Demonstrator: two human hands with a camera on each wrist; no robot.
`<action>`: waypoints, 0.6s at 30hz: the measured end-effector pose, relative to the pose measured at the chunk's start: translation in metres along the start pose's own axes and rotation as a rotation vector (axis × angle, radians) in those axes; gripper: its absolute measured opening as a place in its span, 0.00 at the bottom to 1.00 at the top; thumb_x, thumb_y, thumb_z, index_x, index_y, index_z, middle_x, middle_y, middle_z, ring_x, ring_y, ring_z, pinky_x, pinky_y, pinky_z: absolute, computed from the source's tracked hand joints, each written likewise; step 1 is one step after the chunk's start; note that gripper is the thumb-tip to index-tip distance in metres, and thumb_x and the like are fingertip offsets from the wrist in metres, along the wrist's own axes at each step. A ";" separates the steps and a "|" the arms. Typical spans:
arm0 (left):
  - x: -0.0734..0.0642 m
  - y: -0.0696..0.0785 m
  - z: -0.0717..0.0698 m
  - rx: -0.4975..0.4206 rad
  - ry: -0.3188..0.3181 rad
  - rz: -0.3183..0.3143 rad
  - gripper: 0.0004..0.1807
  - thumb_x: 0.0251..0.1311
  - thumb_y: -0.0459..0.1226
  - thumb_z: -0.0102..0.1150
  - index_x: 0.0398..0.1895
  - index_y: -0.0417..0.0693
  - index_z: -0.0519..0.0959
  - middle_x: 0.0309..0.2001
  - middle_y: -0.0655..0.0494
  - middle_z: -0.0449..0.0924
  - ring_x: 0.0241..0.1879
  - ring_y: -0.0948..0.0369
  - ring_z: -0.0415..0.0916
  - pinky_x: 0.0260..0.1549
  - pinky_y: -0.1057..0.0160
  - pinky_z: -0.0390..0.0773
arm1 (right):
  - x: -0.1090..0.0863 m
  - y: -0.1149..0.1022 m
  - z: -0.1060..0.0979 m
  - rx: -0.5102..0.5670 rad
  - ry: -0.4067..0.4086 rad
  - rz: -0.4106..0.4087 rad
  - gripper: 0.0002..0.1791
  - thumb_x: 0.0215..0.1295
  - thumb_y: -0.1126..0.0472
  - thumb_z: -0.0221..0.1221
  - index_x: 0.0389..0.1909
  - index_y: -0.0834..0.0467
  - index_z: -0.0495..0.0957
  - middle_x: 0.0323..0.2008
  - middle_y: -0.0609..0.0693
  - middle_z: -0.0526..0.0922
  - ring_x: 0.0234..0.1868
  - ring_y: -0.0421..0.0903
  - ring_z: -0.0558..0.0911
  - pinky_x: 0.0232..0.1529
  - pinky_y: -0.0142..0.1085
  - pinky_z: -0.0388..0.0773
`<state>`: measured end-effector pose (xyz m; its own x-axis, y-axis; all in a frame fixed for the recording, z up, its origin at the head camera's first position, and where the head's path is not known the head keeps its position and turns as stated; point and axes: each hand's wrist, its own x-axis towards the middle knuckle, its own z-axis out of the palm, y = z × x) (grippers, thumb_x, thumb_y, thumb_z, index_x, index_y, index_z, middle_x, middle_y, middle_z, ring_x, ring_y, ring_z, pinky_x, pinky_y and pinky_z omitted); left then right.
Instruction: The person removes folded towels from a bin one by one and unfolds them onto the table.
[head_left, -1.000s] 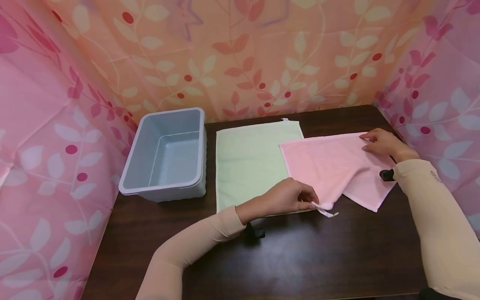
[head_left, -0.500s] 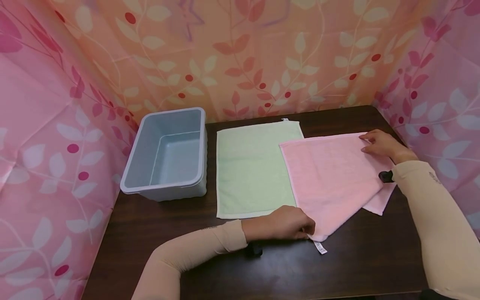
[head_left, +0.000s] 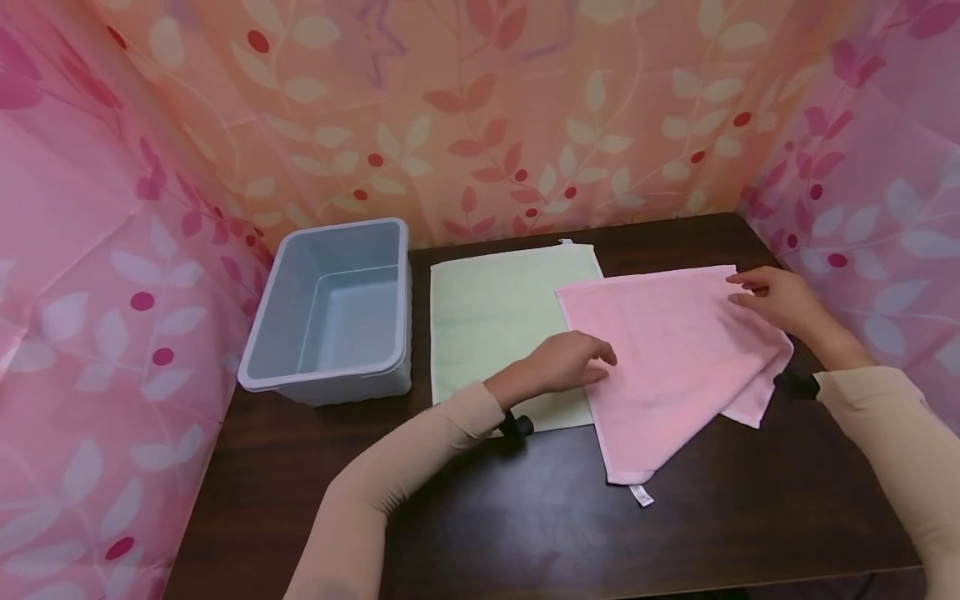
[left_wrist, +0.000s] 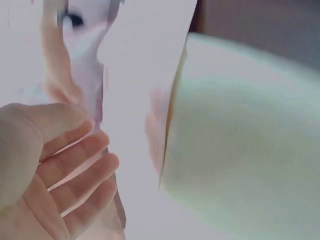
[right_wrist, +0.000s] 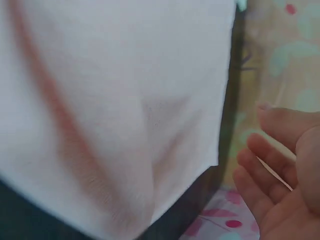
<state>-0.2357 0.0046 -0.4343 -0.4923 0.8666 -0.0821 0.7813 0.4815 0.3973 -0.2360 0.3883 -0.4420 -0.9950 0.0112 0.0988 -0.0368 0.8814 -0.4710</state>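
A pink towel [head_left: 660, 358] lies on the table, its left edge over the light green towel [head_left: 502, 325] and its lower right part folded under. A white tag pokes out at its near corner. My left hand [head_left: 558, 363] is above the seam between both towels, fingers loosely bent and holding nothing; the left wrist view shows the same hand [left_wrist: 70, 170] with relaxed fingers. Near the pink towel's far right corner is my right hand [head_left: 783, 304], fingers relaxed. In the right wrist view that hand [right_wrist: 280, 170] appears apart from the pink cloth [right_wrist: 185, 75].
A grey-blue plastic bin [head_left: 330, 379] stands at the left of the dark wooden table [head_left: 495, 533]. Patterned curtains [head_left: 465, 117] enclose the table at the back and both sides.
My left hand drew the pink towel's near corner toward the table front, then let go and moved up and away. My right hand has released the far right corner and shifted slightly right.
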 end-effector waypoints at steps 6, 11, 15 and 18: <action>0.025 -0.031 -0.012 -0.010 0.093 -0.168 0.19 0.69 0.40 0.55 0.62 0.52 0.77 0.61 0.58 0.80 0.63 0.62 0.75 0.62 0.62 0.75 | -0.052 -0.010 -0.012 0.018 0.047 0.049 0.16 0.63 0.52 0.66 0.40 0.62 0.86 0.29 0.58 0.87 0.23 0.29 0.67 0.22 0.28 0.67; 0.037 -0.055 -0.014 0.047 0.105 -0.255 0.24 0.69 0.41 0.56 0.67 0.52 0.72 0.64 0.58 0.77 0.66 0.61 0.73 0.65 0.61 0.73 | -0.082 -0.016 -0.005 0.017 -0.064 0.068 0.15 0.62 0.50 0.66 0.39 0.57 0.88 0.30 0.51 0.89 0.25 0.31 0.70 0.26 0.29 0.70; 0.040 -0.069 -0.010 0.116 0.076 -0.283 0.26 0.68 0.43 0.58 0.68 0.50 0.71 0.65 0.57 0.76 0.67 0.59 0.72 0.67 0.60 0.71 | -0.098 -0.017 0.012 -0.012 -0.147 0.032 0.13 0.60 0.51 0.68 0.37 0.56 0.89 0.31 0.50 0.89 0.26 0.29 0.71 0.29 0.28 0.71; 0.041 -0.076 -0.006 0.162 0.053 -0.280 0.26 0.67 0.45 0.59 0.66 0.50 0.72 0.64 0.57 0.77 0.65 0.58 0.73 0.65 0.58 0.73 | -0.105 -0.017 0.023 -0.057 -0.166 0.008 0.10 0.57 0.53 0.70 0.35 0.55 0.89 0.31 0.49 0.89 0.26 0.28 0.69 0.29 0.29 0.71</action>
<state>-0.3172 0.0025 -0.4626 -0.7127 0.6914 -0.1183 0.6613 0.7185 0.2154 -0.1332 0.3612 -0.4648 -0.9971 -0.0554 -0.0528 -0.0281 0.9071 -0.4200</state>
